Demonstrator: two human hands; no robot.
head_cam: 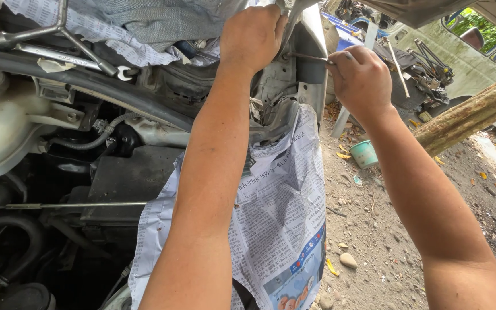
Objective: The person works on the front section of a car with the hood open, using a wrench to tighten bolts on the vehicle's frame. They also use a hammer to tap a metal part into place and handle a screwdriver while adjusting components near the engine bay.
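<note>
My left hand [252, 35] is closed around a grey metal part at the top of a car's front corner panel [314, 34]. My right hand [361, 77] grips a thin dark metal tool [304, 57] whose tip pokes into the panel's edge, just below my left hand. Newspaper sheets [282, 212] hang over the fender below both arms. Where the tool's tip meets the panel is partly hidden by my left hand.
The open engine bay [76, 172] lies to the left with hoses, a white reservoir [1, 126] and a prop rod. A cross wrench [58, 34] rests on top. On the right are dirt ground, a teal cup [364, 153], a wooden log [472, 112] and another vehicle [460, 51].
</note>
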